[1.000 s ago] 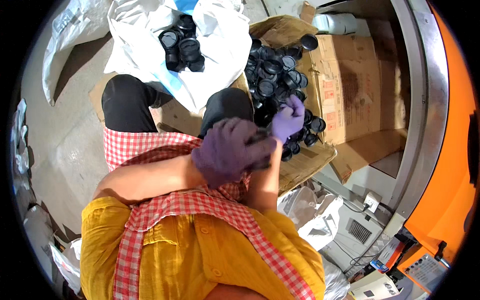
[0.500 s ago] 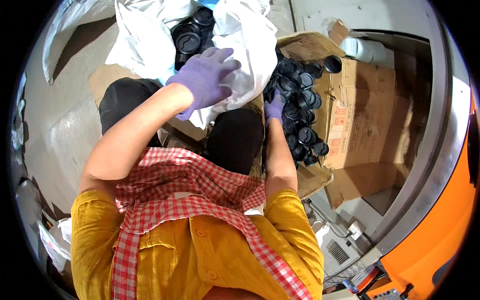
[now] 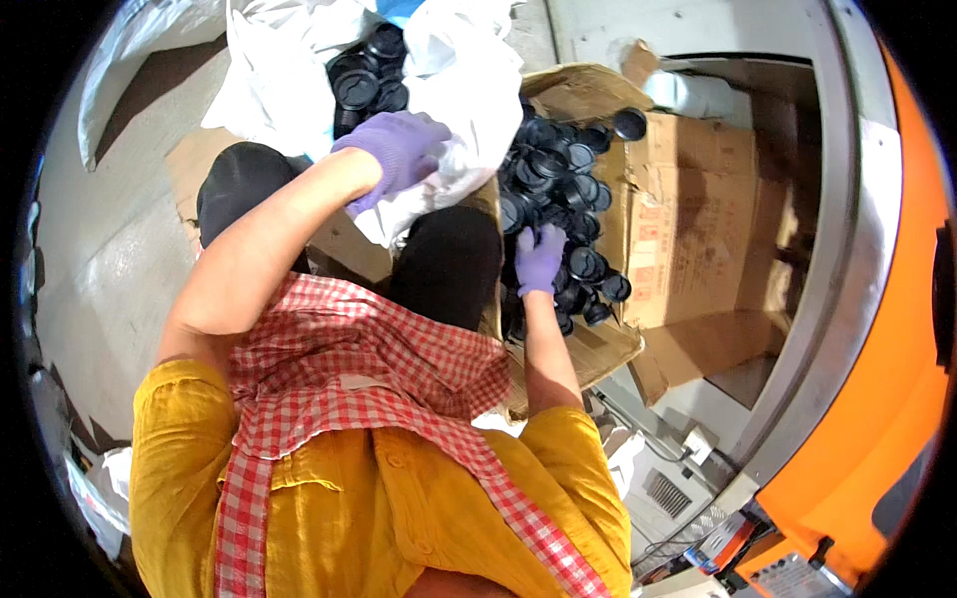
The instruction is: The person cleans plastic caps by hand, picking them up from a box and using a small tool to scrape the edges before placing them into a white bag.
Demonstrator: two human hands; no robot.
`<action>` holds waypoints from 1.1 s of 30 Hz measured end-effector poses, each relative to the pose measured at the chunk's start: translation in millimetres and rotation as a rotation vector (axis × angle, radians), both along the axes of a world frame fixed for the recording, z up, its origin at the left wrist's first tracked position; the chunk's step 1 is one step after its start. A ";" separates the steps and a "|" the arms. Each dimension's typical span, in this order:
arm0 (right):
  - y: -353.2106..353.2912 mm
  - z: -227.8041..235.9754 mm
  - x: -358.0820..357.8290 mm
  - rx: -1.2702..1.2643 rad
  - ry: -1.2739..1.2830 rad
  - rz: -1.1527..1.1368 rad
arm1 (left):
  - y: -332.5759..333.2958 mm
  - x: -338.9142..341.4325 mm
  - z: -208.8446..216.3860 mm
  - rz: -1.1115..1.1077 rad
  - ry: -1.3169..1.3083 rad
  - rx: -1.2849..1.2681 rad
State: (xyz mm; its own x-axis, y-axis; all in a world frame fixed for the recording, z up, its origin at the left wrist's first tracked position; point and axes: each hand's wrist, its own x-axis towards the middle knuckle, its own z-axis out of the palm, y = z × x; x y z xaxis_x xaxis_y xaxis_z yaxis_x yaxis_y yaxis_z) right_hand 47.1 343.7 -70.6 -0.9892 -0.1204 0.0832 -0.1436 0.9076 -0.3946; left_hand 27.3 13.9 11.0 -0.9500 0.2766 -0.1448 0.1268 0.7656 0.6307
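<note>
Black caps (image 3: 538,167), round, a loose heap at all angles, in open cardboard box (image 3: 620,234) on the person's right. One lone cap (image 3: 629,124) sits near the box's upper right edge. Second batch of caps (image 3: 357,90) lies in the mouth of the white bag (image 3: 464,75), just left of the box.

Right hand (image 3: 539,259), purple glove, is on the heap in the box, fingers slightly bent and pointing into the caps. Fingertips partly lost among them; can't tell if it grips one. Left hand (image 3: 399,154), same glove, is over the near side of the white bag, just below the bagged caps. Loosely open, fingers stretched toward the right; palm side hidden. Slightly blurred.

Black-clad knees (image 3: 444,264) are below the bag, one right against the box side. Red-and-white checked apron (image 3: 369,364) over yellow shirt (image 3: 419,498).

Right of the box: another open carton (image 3: 688,229), lying inside a grey metal frame (image 3: 877,179). Orange machine panel (image 3: 847,448) beyond, at far right. Left: grey floor (image 3: 110,269), another white bag (image 3: 125,60) at upper left.
</note>
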 end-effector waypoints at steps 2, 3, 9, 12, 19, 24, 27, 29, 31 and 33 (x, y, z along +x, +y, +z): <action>18.3 24.4 19.9 -0.043 0.112 -0.118 | 3.7 3.7 2.3 0.056 0.009 0.144; 13.2 46.7 29.5 -0.145 0.166 -0.158 | 9.0 10.2 5.3 0.103 0.026 0.251; -33.3 140.3 101.9 -0.335 0.320 0.067 | 96.4 81.8 70.0 0.060 -0.189 0.707; -47.5 167.3 120.5 -0.331 0.321 0.341 | 89.3 96.9 29.1 0.019 -0.731 1.277; -55.9 169.4 150.8 -0.626 -0.212 0.310 | 61.6 145.5 33.5 -0.042 -0.526 1.133; -67.1 181.9 148.8 -0.449 -0.421 0.440 | 49.2 159.0 74.3 -0.103 -0.034 0.804; -73.5 159.3 161.0 -0.769 -0.927 0.508 | 23.3 151.7 129.5 -0.763 0.560 0.016; -78.8 182.0 158.0 -0.775 -1.116 0.566 | 12.6 160.5 137.3 -0.765 0.539 0.191; -71.6 189.0 157.8 -0.923 -1.542 0.473 | 2.4 174.0 159.2 -0.773 0.535 0.313; -68.3 187.8 161.0 -1.025 -1.649 0.512 | 4.6 179.3 179.8 -0.907 0.822 0.284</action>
State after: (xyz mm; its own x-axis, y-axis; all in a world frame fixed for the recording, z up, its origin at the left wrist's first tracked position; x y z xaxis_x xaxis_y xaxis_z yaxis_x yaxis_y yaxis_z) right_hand 208.1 275.4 117.2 -0.0697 -0.8696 -0.4887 0.7061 0.3030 -0.6400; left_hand 206.6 18.5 190.8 -0.1823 0.8009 0.5704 0.9689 0.0475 0.2430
